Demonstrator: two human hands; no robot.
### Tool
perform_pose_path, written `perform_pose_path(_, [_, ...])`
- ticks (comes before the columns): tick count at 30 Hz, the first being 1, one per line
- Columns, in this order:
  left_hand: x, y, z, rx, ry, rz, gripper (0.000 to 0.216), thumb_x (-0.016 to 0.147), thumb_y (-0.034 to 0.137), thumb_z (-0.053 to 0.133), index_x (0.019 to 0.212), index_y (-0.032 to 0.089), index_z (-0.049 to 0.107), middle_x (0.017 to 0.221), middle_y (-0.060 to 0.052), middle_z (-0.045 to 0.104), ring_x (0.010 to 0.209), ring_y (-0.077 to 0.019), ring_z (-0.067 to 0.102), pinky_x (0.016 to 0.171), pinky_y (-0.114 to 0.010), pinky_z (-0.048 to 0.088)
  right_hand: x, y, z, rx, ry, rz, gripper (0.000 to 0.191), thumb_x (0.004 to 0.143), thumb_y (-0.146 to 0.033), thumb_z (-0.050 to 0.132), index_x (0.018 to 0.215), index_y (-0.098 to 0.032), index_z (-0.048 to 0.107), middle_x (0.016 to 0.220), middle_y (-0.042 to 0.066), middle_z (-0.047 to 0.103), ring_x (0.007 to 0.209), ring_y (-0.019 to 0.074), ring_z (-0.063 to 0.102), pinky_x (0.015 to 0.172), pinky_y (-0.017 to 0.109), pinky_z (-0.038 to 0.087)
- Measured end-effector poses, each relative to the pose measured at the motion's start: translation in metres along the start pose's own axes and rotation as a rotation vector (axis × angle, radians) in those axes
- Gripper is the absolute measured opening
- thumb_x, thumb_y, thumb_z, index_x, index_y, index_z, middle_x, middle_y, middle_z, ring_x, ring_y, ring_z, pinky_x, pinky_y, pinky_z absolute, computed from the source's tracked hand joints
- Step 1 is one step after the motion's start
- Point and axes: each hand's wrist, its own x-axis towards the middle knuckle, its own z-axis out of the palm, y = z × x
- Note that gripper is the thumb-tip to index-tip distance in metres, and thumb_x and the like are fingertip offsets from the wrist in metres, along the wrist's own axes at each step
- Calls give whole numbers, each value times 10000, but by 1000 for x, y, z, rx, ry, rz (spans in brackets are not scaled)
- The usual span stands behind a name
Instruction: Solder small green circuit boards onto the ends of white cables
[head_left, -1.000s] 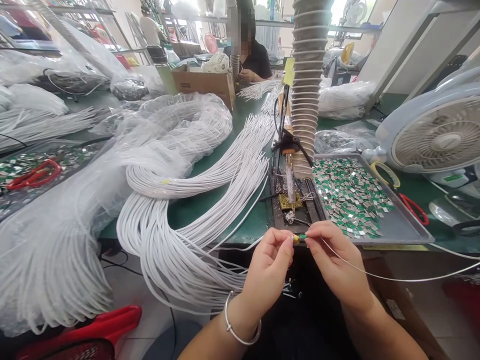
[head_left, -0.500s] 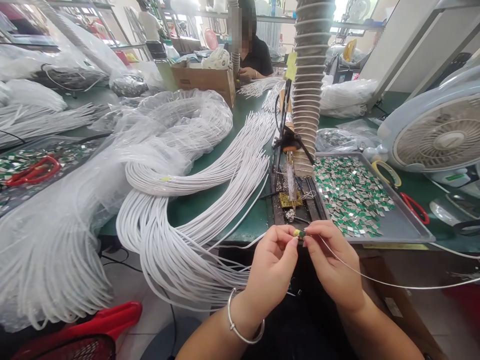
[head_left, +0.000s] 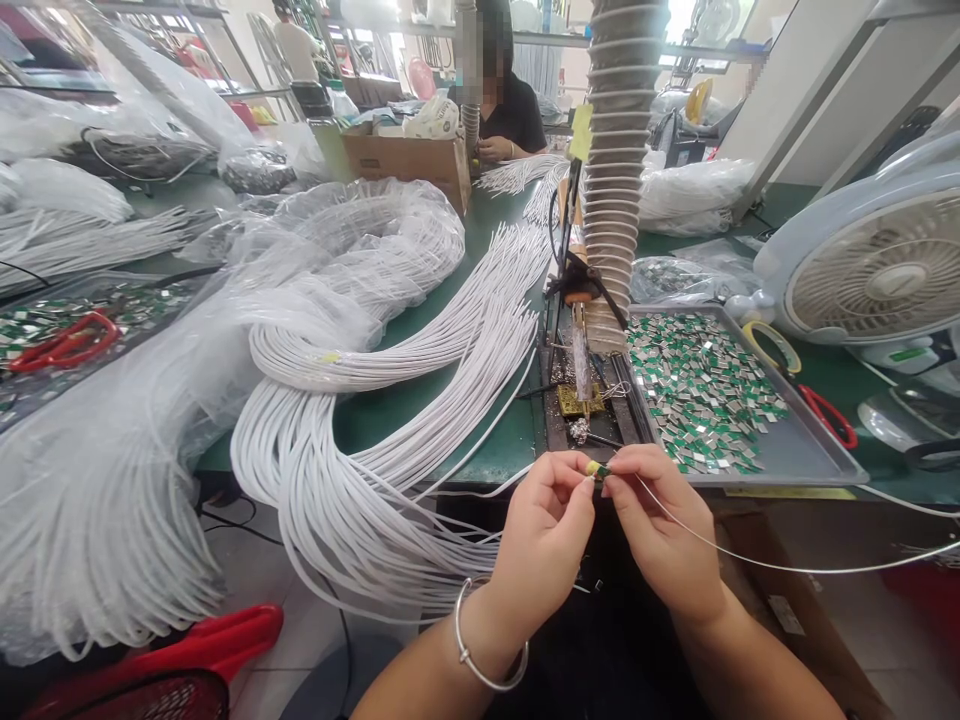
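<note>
My left hand (head_left: 551,525) has its thumb and fingers pinched on a small green circuit board (head_left: 602,473) with a yellow part at its left end. From the other side, my right hand (head_left: 667,520) is closed, its fingertips meeting at the board. A thin whitish wire (head_left: 750,562) runs out of the right hand towards the right edge; its end is hidden in the fingers. Just beyond both hands a soldering iron (head_left: 582,350) is mounted tip down, above a silvery lump of solder (head_left: 579,430).
White cables (head_left: 360,480) lie in thick bundles at left, some in plastic bags. A grey tray (head_left: 810,455) holds many small boards at right, beside a fan (head_left: 885,270). A ribbed duct (head_left: 626,150) hangs over the iron. Across the bench sits another person (head_left: 517,120).
Both hands keep their hold near the same spot. The right hand has shifted very slightly to the left, and the wire from it hangs slightly higher.
</note>
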Motion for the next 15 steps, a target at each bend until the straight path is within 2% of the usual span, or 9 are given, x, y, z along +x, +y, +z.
perform_pose_path(4, [1, -2, -1, 18, 6, -6, 141, 817, 158, 540, 682, 172, 502, 890, -32, 572, 799, -119, 559, 747, -239, 443, 1, 2, -1, -12, -20, -12, 137, 851, -107, 516, 915, -224, 546, 852, 5, 560, 734, 95, 586, 652, 217, 511])
perform_pose_path(10, [3, -1, -1, 16, 38, -59, 149, 806, 178, 561, 671, 162, 500, 890, -29, 568, 710, -93, 538, 656, -218, 432, 3, 2, -1, -74, -26, -65, 122, 850, -119, 516, 906, -213, 571, 849, 29, 605, 782, 126, 606, 676, 241, 534])
perform_pose_path(15, [9, 0, -2, -16, 83, -138, 168, 791, 201, 578, 665, 165, 472, 890, -21, 567, 620, -69, 496, 561, -206, 385, 0, 3, 0, -129, 8, -181, 281, 869, -120, 422, 1108, -185, 553, 928, 79, 605, 800, 159, 610, 705, 322, 552])
